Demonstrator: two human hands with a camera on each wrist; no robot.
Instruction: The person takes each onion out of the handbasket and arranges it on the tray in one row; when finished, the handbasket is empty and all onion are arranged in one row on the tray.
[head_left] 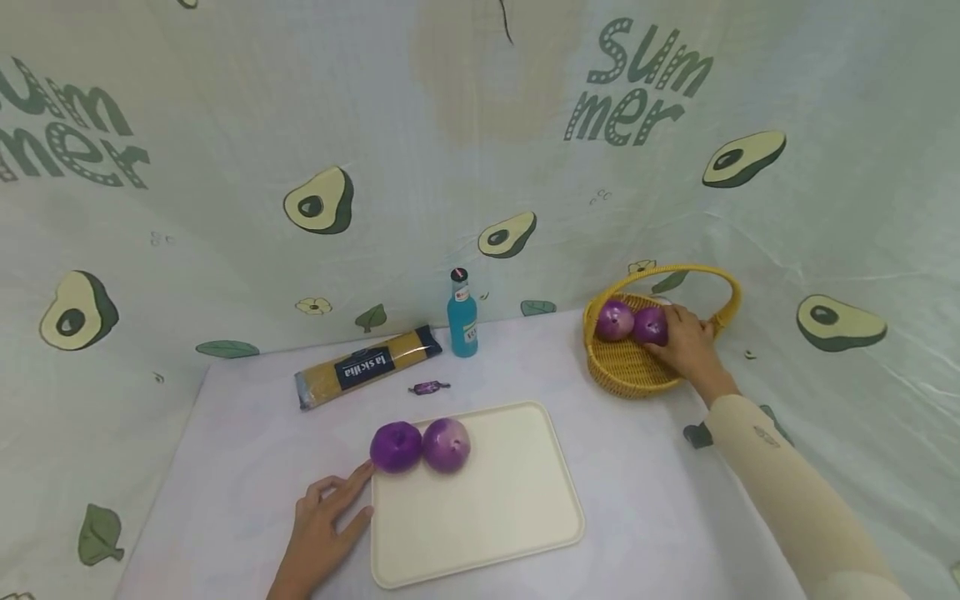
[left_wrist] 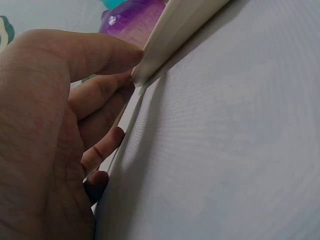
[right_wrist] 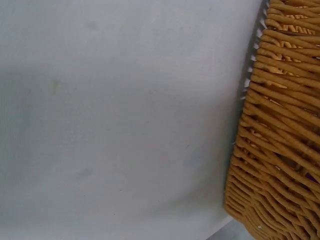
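In the head view a cream tray [head_left: 480, 517] lies on the table. Two round purple onion-like vegetables [head_left: 446, 445] sit side by side at its far left corner. My left hand [head_left: 318, 521] rests its fingertips and thumb against the tray's left edge, beside the darker vegetable [head_left: 396, 447]. At the right, a yellow wicker basket [head_left: 633, 383] holds two more. My right hand [head_left: 684, 340] reaches inside, fingers and thumb round the right purple vegetable [head_left: 650, 325]; the other one [head_left: 615, 320] touches it on the left. The right wrist view shows the basket's woven side [right_wrist: 280, 125], not the hand.
Behind the tray lie a pasta packet [head_left: 367, 367] and a small purple wrapped item [head_left: 429, 387]. A blue bottle [head_left: 462, 321] stands upright near the back cloth [head_left: 420, 167]. The basket's handle [head_left: 675, 268] arches over its opening, close to my right hand.
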